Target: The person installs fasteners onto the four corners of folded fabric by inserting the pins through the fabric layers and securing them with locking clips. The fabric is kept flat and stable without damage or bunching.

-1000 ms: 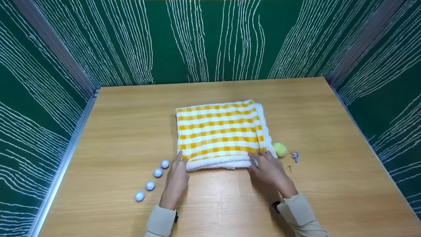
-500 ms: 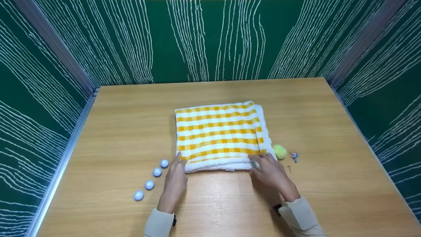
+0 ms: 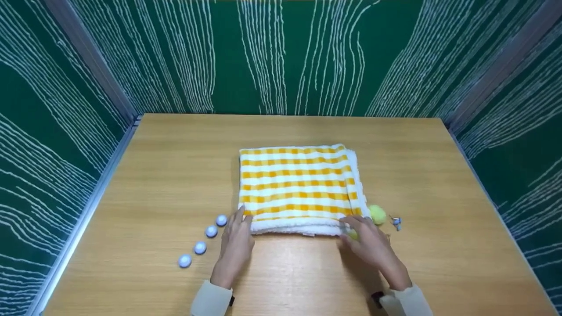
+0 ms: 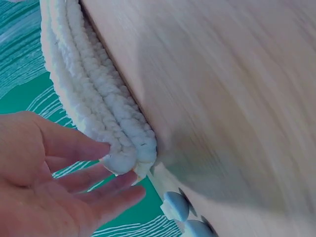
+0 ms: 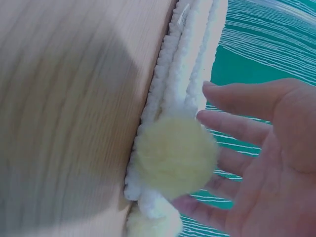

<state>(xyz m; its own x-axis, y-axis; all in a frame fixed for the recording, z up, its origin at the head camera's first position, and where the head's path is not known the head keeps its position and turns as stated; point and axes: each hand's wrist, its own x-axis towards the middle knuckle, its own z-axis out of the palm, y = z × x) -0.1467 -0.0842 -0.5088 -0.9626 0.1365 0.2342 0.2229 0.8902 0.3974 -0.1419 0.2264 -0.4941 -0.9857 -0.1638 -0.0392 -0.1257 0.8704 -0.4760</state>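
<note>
Fingers apart and fairly straight, the left hand (image 3: 235,241) sits at the near left corner of the folded checked cloth (image 3: 298,188), just right of four pale balls (image 3: 200,247); its wrist view shows the thumb tip against the fluffy edge, which the head view hides. Flat on the table (image 3: 175,175), the cloth looks much as it did a moment ago. What's new is by the right hand (image 3: 372,243): a second yellow pom-pom (image 5: 177,155) has appeared at the near edge, so I'd judge the fold undisturbed. From above it's a sliver; the right wrist view shows it whole, before spread fingers pinching nothing. Further right come another pom-pom (image 3: 377,214) and small blue pins (image 3: 396,223).
</note>
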